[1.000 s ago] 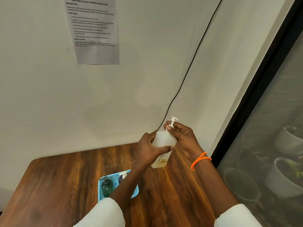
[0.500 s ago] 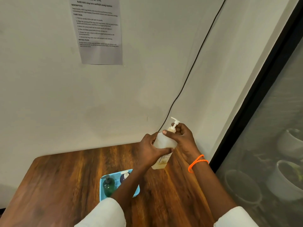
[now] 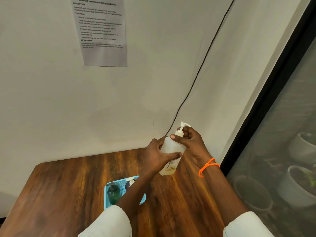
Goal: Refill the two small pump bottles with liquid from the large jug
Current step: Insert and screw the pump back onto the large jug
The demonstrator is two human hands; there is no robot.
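**Pump collar being turned on the white bottle**

The left hand (image 3: 158, 155) wraps the body of the white pump bottle (image 3: 171, 151), its fingers (image 3: 176, 155) curled across the front just above the label. The right hand (image 3: 191, 141) grips the pump collar (image 3: 179, 133), thumb and fingers closed round the neck, with the nozzle sticking up just beyond the knuckles.

Compared with a second ago, the bottle has tilted a little more upright and the right hand has rotated about the neck, so the nozzle now points the other way (a twisting motion, most likely). Whether it is loosening or tightening cannot be told from here; the bottle holds only a little yellowish liquid near its base, which suggests opening for a refill.

Below the left wrist, a green pump bottle (image 3: 113, 194) and a dark one (image 3: 129, 184) stand in a blue tray (image 3: 106, 202) on the table (image 3: 68, 185). No large jug is in sight.
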